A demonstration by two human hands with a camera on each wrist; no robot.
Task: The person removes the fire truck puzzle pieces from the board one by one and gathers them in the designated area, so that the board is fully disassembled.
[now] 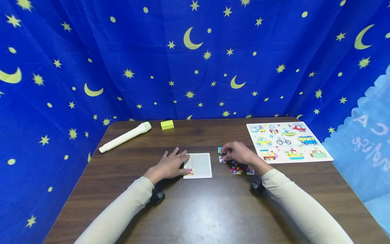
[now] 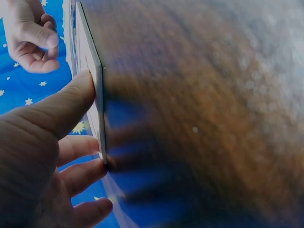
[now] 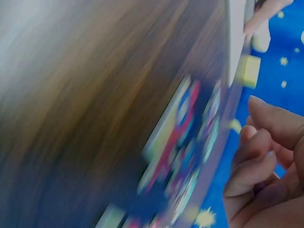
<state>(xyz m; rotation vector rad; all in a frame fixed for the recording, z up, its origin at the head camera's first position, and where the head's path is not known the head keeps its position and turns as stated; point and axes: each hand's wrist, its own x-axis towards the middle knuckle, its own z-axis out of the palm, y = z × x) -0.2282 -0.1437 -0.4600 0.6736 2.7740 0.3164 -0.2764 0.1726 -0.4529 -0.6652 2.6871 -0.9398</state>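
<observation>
My left hand (image 1: 171,165) rests on the left edge of a small white puzzle tray (image 1: 210,166), with its fingers spread. A puzzle piece with a red and yellow print (image 1: 190,171) lies in the tray's lower left corner, by the thumb. To the right of the tray, my right hand (image 1: 239,152) hovers over loose picture puzzle pieces (image 1: 236,170), its fingers bent. No piece shows between its fingertips in the right wrist view, where the pieces are blurred. More pieces (image 1: 222,159) lie at its left side, partly hidden.
A white picture board with vehicles (image 1: 289,142) lies at the back right. A white microphone-shaped stick (image 1: 125,137) and a yellow block (image 1: 167,125) lie at the back left. A blue star-patterned curtain (image 1: 195,67) hangs behind the wooden table (image 1: 207,217).
</observation>
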